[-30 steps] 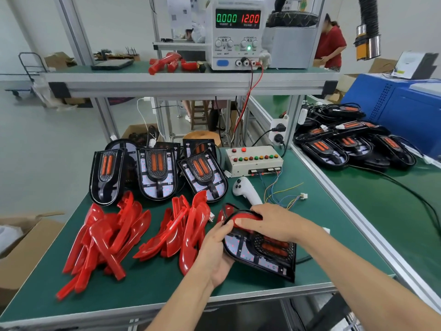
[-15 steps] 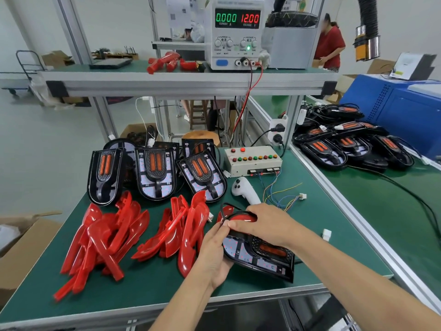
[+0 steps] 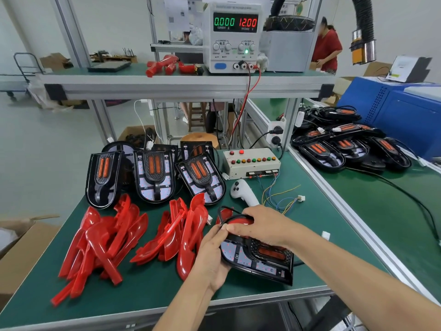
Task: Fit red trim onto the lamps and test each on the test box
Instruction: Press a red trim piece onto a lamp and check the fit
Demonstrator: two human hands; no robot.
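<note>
on the bench point(image 3: 148, 297), the trim pieces point(image 3: 107, 242) lie in two heaps at the left, with three lamps point(image 3: 155, 175) propped behind them. the test box point(image 3: 251, 163) sits right of those lamps, below the power supply point(image 3: 235, 37) on the upper shelf point(image 3: 186, 83). the held lamp point(image 3: 257, 256) lies at the front, right of the heaps. more lamps point(image 3: 346, 146) are piled on the adjoining bench at the far right.

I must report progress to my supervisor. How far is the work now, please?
Possibly done: a pile of lamps lies on the side table, though I cannot tell if they are trimmed or tested. In hand: both hands, left and right, press a red trim onto one lamp. Left: three bare lamps, many loose trims, and testing on the test box.
</note>
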